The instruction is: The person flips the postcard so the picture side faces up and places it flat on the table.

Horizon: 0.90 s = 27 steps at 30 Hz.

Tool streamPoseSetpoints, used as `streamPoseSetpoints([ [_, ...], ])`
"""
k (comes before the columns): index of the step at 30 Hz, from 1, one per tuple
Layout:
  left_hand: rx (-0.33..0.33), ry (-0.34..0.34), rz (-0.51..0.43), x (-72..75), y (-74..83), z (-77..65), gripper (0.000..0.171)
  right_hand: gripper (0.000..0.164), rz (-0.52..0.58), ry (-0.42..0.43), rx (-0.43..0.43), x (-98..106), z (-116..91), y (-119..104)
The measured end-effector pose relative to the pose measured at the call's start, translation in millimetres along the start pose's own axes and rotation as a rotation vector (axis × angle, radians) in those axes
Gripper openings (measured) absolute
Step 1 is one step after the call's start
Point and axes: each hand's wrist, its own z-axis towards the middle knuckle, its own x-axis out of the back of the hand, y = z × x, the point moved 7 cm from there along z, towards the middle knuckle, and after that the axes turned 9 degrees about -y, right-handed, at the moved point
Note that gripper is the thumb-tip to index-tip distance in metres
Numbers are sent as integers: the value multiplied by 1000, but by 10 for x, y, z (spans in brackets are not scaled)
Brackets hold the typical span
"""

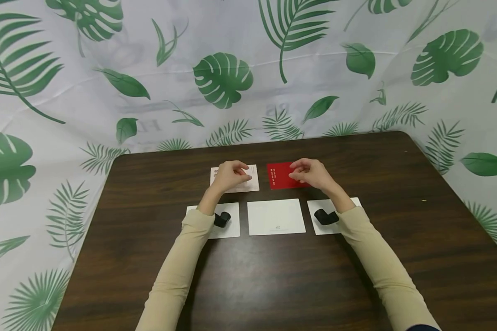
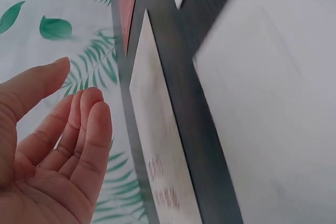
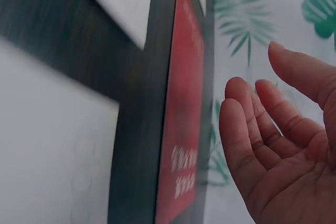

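Leaf-printed cloth (image 1: pixel 240 37) backs the dark table (image 1: pixel 273 280), where a printed white card (image 1: pixel 244 186) lies just left of the frame's centre and a red card (image 1: pixel 280 177) just right of it. Above them my left hand (image 1: pixel 230 177) and right hand (image 1: pixel 310 174) hold nothing — thumbs modestly parted from loosely bent fingers, clear of both cards in the wrist views. For such thin, flat pieces I'd keep fingertips soft and level, pinching only at an edge — pressing mid-card could make them skid.
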Motion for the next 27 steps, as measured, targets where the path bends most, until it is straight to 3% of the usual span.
streamPoseSetpoints([
  [16,20,51,35,383,-179,-560,26,33,-40,-101,172,-577,32,-535],
  [27,93,97,71,628,-340,-994,26,35,-47,-188,224,-1037,68,-746],
])
